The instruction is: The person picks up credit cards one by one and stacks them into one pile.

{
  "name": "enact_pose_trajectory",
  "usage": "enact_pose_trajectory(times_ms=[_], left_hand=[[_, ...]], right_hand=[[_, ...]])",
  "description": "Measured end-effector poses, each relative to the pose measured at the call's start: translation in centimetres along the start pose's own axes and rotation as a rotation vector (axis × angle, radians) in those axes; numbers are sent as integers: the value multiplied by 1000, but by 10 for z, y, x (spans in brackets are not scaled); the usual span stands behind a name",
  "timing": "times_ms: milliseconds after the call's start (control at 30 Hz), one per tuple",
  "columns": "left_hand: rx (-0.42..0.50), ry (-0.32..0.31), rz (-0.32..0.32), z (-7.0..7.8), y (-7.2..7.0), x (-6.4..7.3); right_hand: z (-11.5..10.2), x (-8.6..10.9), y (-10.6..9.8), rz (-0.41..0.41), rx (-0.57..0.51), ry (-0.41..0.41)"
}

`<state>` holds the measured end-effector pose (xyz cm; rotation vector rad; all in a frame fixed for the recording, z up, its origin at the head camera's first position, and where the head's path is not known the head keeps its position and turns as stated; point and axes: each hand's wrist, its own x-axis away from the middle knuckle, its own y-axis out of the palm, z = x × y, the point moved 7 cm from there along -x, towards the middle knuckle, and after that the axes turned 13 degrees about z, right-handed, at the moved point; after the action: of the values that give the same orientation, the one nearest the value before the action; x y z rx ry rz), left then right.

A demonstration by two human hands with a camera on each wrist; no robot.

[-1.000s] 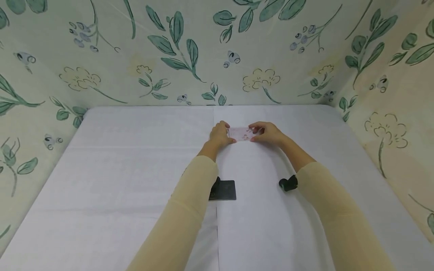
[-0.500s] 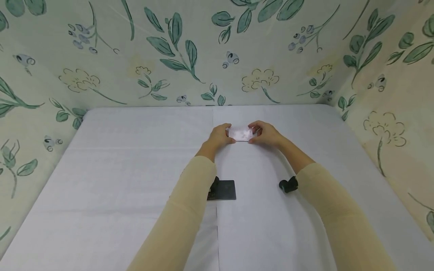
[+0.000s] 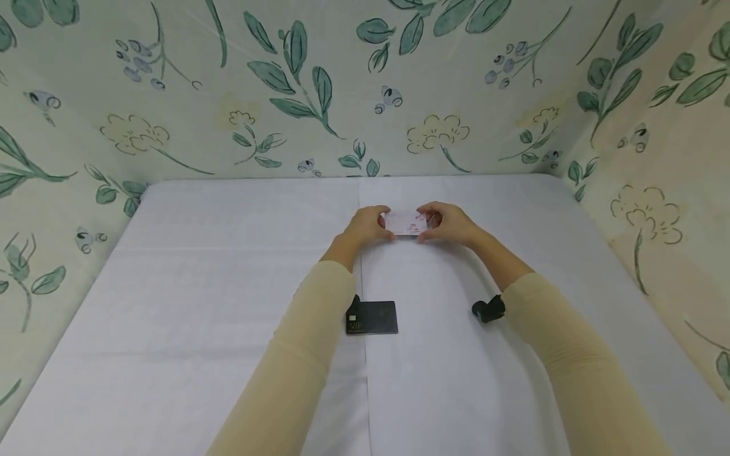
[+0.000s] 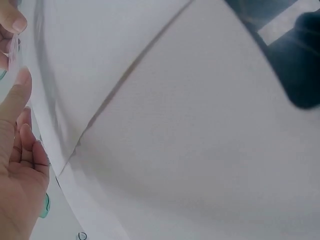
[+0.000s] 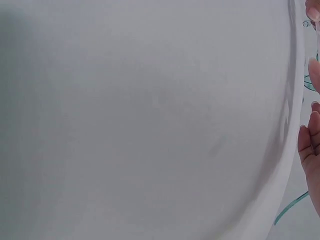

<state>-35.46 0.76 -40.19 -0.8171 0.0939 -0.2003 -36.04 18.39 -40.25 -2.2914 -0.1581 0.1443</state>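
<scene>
In the head view a pale pink card [image 3: 405, 223] with a reddish pattern is held level between both hands, near the far side of the table. My left hand [image 3: 369, 226] pinches its left end between thumb and fingers. At the opposite end, my right hand [image 3: 449, 223] grips it the same way. A black card [image 3: 372, 318] marked VIP, with a chip on it, lies nearer to me, partly covered by the left sleeve. The left wrist view catches the left hand [image 4: 22, 160] at its edge; the right wrist view shows only part of the right hand [image 5: 311, 145].
A white cloth [image 3: 228, 304] covers the table, with a seam or fold running down its middle. Behind and at the sides hangs a leaf-and-flower patterned backdrop [image 3: 342, 95]. A small black device [image 3: 488, 309] sits at the right sleeve.
The pink card has tilted, flashing bright and then showing its pattern again. My left forearm has shifted slightly left, uncovering more of the black card. Both hands keep their hold.
</scene>
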Motion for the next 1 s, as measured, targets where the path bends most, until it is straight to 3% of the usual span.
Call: enact_pose_trajectory(times_ms=[367,633,1000], left_hand=[[-47,80,-48,-4,-15,7],[-80,149,-31,-2,-26,16],[-78,205,-36,-4,-36,29]], right_hand=[[-14,5,-2,-25,42,-32],[-32,14,-7,-24,95,-130],[-42,23,-3,-47,55,-119]])
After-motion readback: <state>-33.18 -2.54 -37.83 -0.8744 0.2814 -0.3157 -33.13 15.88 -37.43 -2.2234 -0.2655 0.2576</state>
